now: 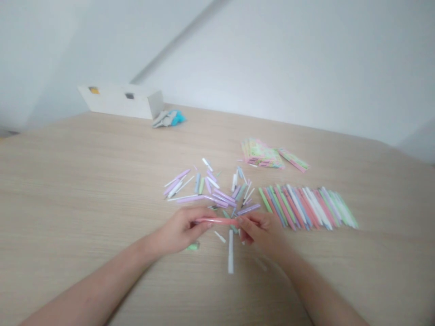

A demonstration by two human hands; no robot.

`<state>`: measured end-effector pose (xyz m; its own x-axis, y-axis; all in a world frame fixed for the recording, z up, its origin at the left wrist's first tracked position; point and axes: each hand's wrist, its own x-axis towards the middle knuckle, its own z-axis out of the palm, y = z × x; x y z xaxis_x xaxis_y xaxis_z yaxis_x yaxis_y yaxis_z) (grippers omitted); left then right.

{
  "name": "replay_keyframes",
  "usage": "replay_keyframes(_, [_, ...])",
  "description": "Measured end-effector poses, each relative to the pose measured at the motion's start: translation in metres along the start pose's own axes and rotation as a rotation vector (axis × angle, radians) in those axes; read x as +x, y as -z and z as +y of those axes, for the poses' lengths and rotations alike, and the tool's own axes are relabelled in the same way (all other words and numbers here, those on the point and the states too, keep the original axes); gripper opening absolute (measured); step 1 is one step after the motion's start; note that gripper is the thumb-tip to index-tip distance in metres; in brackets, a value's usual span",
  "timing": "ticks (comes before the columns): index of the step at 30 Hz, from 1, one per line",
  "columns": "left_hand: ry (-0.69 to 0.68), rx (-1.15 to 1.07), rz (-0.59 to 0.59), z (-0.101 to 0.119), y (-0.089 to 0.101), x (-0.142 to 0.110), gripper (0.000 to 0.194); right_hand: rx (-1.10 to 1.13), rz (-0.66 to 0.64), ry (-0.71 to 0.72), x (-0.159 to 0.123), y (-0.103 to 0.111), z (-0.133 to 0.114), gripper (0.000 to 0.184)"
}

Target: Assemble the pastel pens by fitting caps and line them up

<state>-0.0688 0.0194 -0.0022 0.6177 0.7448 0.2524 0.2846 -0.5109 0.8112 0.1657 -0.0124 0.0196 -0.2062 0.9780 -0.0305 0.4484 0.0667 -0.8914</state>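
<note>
Left hand (178, 230) and right hand (265, 232) pinch opposite ends of one coral pen (222, 221), held above the tabletop (102, 190); around them, loose pen parts (224, 196) lie scattered, apparently unassembled; beside the right hand, many whole-looking pens (307, 207) already in a row

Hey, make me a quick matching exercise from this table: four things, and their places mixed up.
1. Pink pen-like piece
2. White box
3. Patterned packets
4. Row of pen-like pieces

A. Laid side by side, at the right
B. Back left, beside a crumpled item
C. Between the left hand and right hand
D. Stacked, with one lying alongside

Pairs: 1-C, 2-B, 3-D, 4-A
</note>
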Motion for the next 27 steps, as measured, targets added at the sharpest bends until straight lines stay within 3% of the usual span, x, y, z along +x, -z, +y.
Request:
replay_keyframes(5, [0.006, -0.012, 0.036, 0.000, 0.002, 0.003, 0.022, 0.171, -0.055, 0.079, 0.003, 0.006, 0.005, 0.028])
replay_keyframes(7, [0.019, -0.026, 0.054, 0.000, 0.003, 0.004, 0.022, 0.211, -0.032, 0.126, 0.004, 0.009, 0.006, 0.034])
replay_keyframes(12, [0.022, -0.037, 0.066, -0.001, 0.003, 0.004, 0.023, 0.003, 0.075, 0.214, 0.005, 0.013, 0.002, 0.011])
replay_keyframes(22, [0.001, -0.022, 0.074, -0.003, 0.001, 0.003, 0.022, -0.168, 0.035, 0.101, 0.004, 0.012, 0.005, 0.043])
replay_keyframes(24, [0.009, -0.017, 0.066, -0.003, 0.002, 0.004, 0.022, -0.158, 0.019, 0.109, 0.004, 0.012, 0.006, 0.042])
replay_keyframes(27, [0.011, -0.009, 0.060, -0.003, 0.003, 0.004, 0.023, -0.042, 0.016, 0.159, 0.004, 0.012, 0.008, 0.024])
